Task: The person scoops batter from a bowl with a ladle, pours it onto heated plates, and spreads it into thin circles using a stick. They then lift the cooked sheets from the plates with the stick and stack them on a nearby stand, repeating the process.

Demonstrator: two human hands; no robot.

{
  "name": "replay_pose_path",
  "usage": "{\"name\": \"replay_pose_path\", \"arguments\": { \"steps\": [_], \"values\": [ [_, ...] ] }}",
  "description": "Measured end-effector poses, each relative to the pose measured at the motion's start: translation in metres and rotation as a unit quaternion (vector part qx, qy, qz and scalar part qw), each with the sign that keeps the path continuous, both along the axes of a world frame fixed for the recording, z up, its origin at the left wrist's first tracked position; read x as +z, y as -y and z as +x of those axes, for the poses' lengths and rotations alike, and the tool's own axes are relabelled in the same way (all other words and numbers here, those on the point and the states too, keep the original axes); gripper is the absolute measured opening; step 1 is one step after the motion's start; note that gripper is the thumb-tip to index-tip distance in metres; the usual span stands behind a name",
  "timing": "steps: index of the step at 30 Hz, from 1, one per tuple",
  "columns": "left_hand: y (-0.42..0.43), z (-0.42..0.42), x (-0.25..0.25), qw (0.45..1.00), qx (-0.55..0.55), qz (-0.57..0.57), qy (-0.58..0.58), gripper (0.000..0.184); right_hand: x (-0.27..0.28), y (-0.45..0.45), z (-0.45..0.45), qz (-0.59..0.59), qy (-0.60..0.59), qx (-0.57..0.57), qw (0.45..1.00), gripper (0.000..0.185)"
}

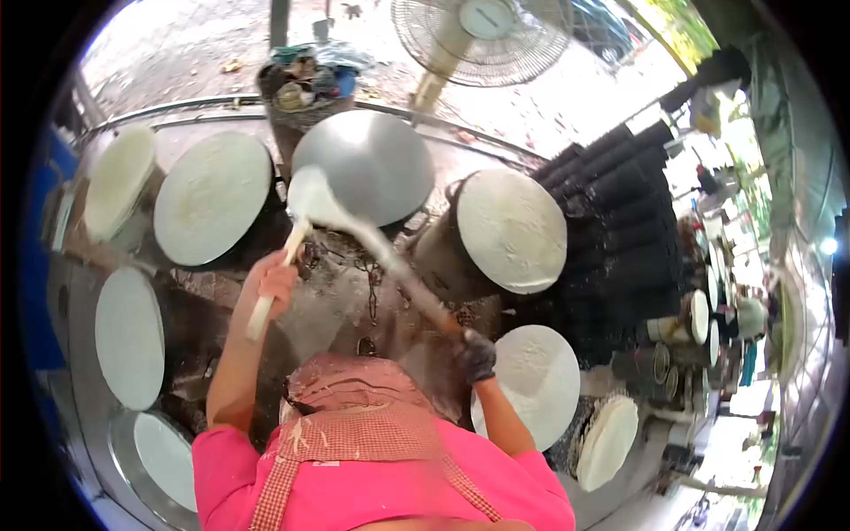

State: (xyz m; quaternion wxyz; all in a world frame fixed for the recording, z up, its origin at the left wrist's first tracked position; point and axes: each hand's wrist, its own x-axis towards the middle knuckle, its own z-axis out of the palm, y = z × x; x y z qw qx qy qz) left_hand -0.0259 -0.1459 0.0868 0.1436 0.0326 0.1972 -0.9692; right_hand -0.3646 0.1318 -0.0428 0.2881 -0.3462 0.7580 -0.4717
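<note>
My left hand (276,285), bare, is closed around the pale handle of a paddle (263,314) that slants up and away from me. My right hand (477,356), in a dark glove, grips a long stick (394,264) with a brown end and a white-coated far part. The two tools meet at a blurred white, rounded head (312,193); I cannot tell which one it belongs to. Just beyond it sits a large grey metal dome or pan (365,164). A round pot with a white top (513,230) stands to its right.
More round white-topped vessels stand at left (212,199) and by my right arm (540,385). Dark ridged cylinders (611,221) are stacked at right. A fan (482,35) and a bin filled with cloth-like items (305,80) are at the back.
</note>
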Motion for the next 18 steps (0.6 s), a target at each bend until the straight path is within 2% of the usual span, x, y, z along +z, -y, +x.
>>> {"name": "replay_pose_path", "arguments": {
  "steps": [1,2,3,4,5,6,7,8,9,10,12,13,14,15,16,17,18],
  "values": [
    [0.024,-0.018,0.001,0.998,-0.025,-0.03,0.045,0.025,0.045,0.014,-0.004,0.059,-0.153,-0.017,0.986,0.02],
    [0.052,-0.045,0.01,0.99,-0.05,-0.063,0.118,0.017,0.055,0.037,-0.02,0.145,-0.303,-0.025,0.942,0.021],
    [0.075,-0.064,0.009,0.949,-0.032,-0.221,0.221,0.008,0.058,0.052,-0.028,0.102,-0.312,-0.035,0.944,0.023],
    [0.095,-0.085,0.013,0.887,-0.027,-0.321,0.33,0.008,0.061,0.07,-0.036,0.054,-0.32,-0.044,0.945,0.024],
    [0.116,-0.103,0.013,0.81,-0.049,-0.433,0.392,0.012,0.063,0.093,-0.04,0.003,-0.328,-0.049,0.943,0.026],
    [0.143,-0.137,0.007,0.678,-0.045,-0.546,0.49,0.012,0.107,0.135,-0.017,0.073,-0.24,-0.031,0.967,0.027],
    [0.155,-0.151,-0.012,0.617,-0.011,-0.615,0.491,0.011,0.117,0.158,-0.002,0.084,-0.287,0.0,0.954,0.028],
    [0.152,-0.17,-0.011,0.55,0.006,-0.632,0.546,0.013,0.124,0.182,0.013,0.094,-0.336,0.028,0.937,0.028],
    [0.159,-0.185,-0.024,0.623,0.025,-0.573,0.533,0.024,0.129,0.203,0.021,0.105,-0.386,0.051,0.915,0.029],
    [0.181,-0.198,-0.064,0.621,0.045,-0.59,0.514,0.037,0.08,0.226,0.004,0.21,-0.374,0.054,0.902,0.033],
    [0.21,-0.201,-0.106,0.389,0.082,-0.722,0.566,0.048,0.078,0.234,-0.006,0.215,-0.329,0.028,0.919,0.031],
    [0.217,-0.194,-0.122,0.214,0.133,-0.756,0.604,0.052,0.077,0.238,-0.011,0.159,-0.162,0.012,0.974,0.031],
    [0.224,-0.188,-0.131,0.031,0.18,-0.759,0.625,0.056,0.076,0.241,-0.016,0.1,0.004,-0.023,0.995,0.03],
    [0.229,-0.183,-0.126,0.007,0.164,-0.765,0.623,0.058,0.069,0.239,-0.018,-0.02,0.319,-0.048,0.946,0.03],
    [0.228,-0.176,-0.117,-0.014,0.144,-0.77,0.621,0.06,0.063,0.235,-0.021,-0.128,0.6,-0.065,0.788,0.03],
    [0.228,-0.174,-0.11,-0.033,0.122,-0.774,0.621,0.062,0.056,0.245,-0.021,-0.122,0.614,-0.082,0.776,0.03],
    [0.231,-0.178,-0.106,-0.02,0.116,-0.773,0.623,0.065,0.049,0.255,-0.022,-0.118,0.627,-0.099,0.764,0.03]
  ]
}}
